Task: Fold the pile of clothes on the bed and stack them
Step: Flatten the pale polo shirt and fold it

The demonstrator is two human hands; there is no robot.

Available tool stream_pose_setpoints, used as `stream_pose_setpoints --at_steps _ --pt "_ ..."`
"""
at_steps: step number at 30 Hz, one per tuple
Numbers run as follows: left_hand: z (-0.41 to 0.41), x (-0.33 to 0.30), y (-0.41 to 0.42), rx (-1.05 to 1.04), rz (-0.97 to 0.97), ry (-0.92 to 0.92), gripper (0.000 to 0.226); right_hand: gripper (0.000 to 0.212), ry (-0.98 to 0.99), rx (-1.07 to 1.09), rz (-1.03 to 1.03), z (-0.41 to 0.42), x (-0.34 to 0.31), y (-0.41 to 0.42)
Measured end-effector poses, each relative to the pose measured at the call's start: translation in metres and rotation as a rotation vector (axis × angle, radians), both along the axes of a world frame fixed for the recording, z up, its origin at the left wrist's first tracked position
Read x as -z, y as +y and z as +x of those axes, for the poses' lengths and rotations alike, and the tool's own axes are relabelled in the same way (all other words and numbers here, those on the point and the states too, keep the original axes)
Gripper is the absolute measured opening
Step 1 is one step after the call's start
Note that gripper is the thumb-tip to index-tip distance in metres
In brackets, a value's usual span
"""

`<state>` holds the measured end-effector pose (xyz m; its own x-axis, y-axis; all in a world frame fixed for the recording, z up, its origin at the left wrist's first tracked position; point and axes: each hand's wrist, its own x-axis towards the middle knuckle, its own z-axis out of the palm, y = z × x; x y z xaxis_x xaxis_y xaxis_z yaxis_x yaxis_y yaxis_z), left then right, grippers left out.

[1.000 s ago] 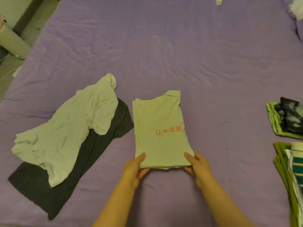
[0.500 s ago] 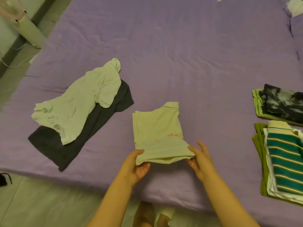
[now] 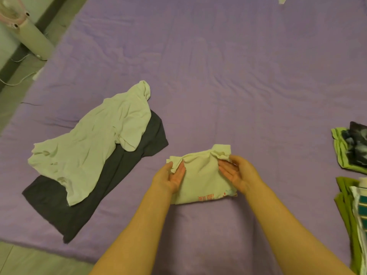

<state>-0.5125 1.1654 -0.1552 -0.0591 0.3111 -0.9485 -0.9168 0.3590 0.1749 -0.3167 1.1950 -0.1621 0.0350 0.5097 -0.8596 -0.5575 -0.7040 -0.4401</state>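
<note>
A pale green shirt (image 3: pixel 200 175) with red lettering lies doubled over on the purple bed (image 3: pixel 218 76) just in front of me. My left hand (image 3: pixel 172 175) holds its left end, with a corner of cloth draped over the palm. My right hand (image 3: pixel 236 173) holds the right end near the collar. To the left, a crumpled white shirt (image 3: pixel 95 143) lies unfolded on top of a dark grey garment (image 3: pixel 139 147).
Folded clothes sit at the right edge: a tie-dye piece on a green one (image 3: pixel 355 143), and a striped stack on green cloth (image 3: pixel 357 211). A standing fan (image 3: pixel 29 36) is on the floor beyond the bed's left corner. A small white object (image 3: pixel 282 0) lies at the far edge.
Both hands lifted the shirt's near edge and carried it away from me over the collar end, halving the shirt. The lettering now shows at the near fold.
</note>
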Motion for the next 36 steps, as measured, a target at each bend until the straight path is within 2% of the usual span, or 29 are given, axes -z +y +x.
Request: stream_pose_setpoints --at_steps 2,4,5,7,8,10,12,14,17,20,22,24,26,28,30,31,33,36 --pt "-0.001 0.014 0.008 0.036 0.055 0.129 0.041 0.034 -0.056 0.002 0.085 -0.004 0.013 0.008" --pt "0.0 0.023 0.008 0.177 0.154 0.357 0.053 0.049 -0.319 -0.2 0.244 -0.007 0.023 0.004" --pt "0.003 0.028 0.004 0.362 0.219 0.517 0.056 0.052 -0.497 -0.39 0.344 -0.009 0.028 -0.001" --pt "0.011 0.045 -0.008 0.916 0.397 0.848 0.05 0.053 -0.873 -0.859 0.543 -0.012 0.045 -0.011" --pt "0.016 0.056 -0.012 1.195 0.472 0.998 0.047 0.053 -1.058 -1.095 0.577 -0.014 0.055 -0.013" --pt "0.019 0.078 -0.015 1.669 0.496 1.3 0.05 0.056 -1.323 -1.419 0.48 -0.017 0.069 -0.013" --pt "0.016 0.094 -0.014 1.912 0.457 1.499 0.056 0.063 -1.413 -1.526 0.386 -0.014 0.08 -0.012" --pt "0.012 0.106 -0.011 1.993 0.457 1.559 0.057 0.071 -1.397 -1.556 0.345 -0.01 0.092 -0.01" --pt "0.011 0.119 -0.008 2.029 0.455 1.555 0.059 0.058 -1.367 -1.62 0.286 -0.011 0.105 -0.002" --pt "0.013 0.117 -0.004 2.072 0.436 1.559 0.059 0.06 -1.281 -1.653 0.279 -0.006 0.103 0.007" --pt "0.013 0.11 -0.005 2.053 0.368 1.609 0.065 0.06 -1.23 -1.509 0.342 0.001 0.092 0.006" --pt "0.014 0.099 -0.008 1.862 0.19 1.637 0.075 0.069 -1.102 -1.128 0.326 0.005 0.082 0.0" --pt "0.014 0.087 -0.011 1.473 0.003 1.457 0.083 0.071 -1.0 -0.823 0.208 0.006 0.079 -0.008" --pt "0.012 0.079 -0.01 1.116 -0.018 1.203 0.083 0.054 -0.96 -0.776 0.131 0.006 0.079 -0.011" --pt "0.013 0.075 -0.003 0.885 -0.076 0.983 0.083 0.041 -0.836 -0.733 0.105 0.009 0.078 -0.01" --pt "0.013 0.073 0.0 0.802 -0.134 0.882 0.079 0.037 -0.761 -0.702 0.092 0.012 0.075 -0.009" --pt "0.016 0.066 0.004 0.718 -0.165 0.709 0.052 0.028 -0.66 -0.656 0.087 0.022 0.071 -0.01" --pt "0.031 0.05 0.001 0.777 -0.069 0.661 0.026 0.018 -0.668 -0.61 0.169 0.047 0.059 -0.013"
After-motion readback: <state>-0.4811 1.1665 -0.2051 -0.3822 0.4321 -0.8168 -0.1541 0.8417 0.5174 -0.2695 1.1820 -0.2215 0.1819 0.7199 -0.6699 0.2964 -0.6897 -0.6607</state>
